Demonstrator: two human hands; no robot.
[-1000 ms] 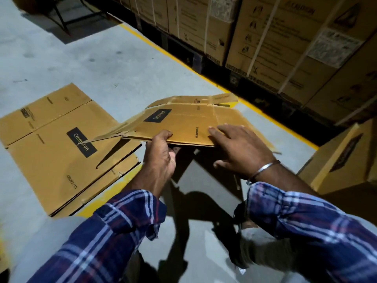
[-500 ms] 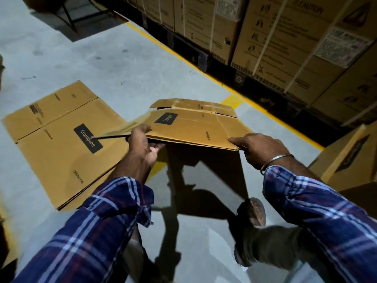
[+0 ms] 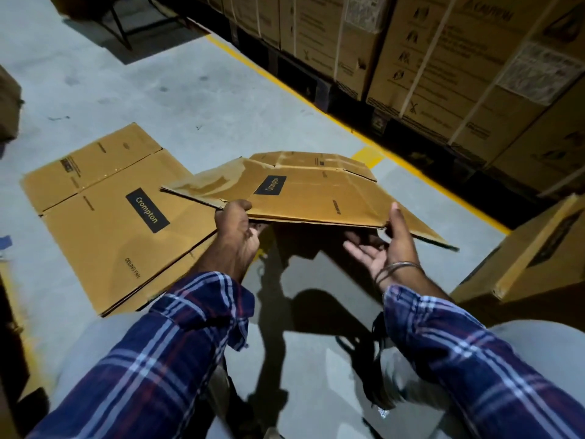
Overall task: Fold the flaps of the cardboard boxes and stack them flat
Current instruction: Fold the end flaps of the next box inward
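Observation:
A flattened brown cardboard box (image 3: 316, 198) with a black label is held in the air over the grey floor, its flaps spread out. My left hand (image 3: 235, 223) grips its near edge, thumb on top and fingers underneath. My right hand (image 3: 384, 245) is palm up under the box's near right corner, fingers straight, thumb raised against the edge. To the left, a stack of flattened boxes (image 3: 104, 223) with the same label lies on the floor.
A wall of strapped cartons (image 3: 443, 58) stands behind a yellow floor line (image 3: 285, 87) at the back right. An upright box (image 3: 535, 255) stands at the right edge. My shoe (image 3: 380, 388) and legs are below. A metal frame (image 3: 120, 23) stands at the top left.
The box has swung left towards the stack. My right hand has let go of the right edge and turned palm up beneath it. My left hand has kept its grip.

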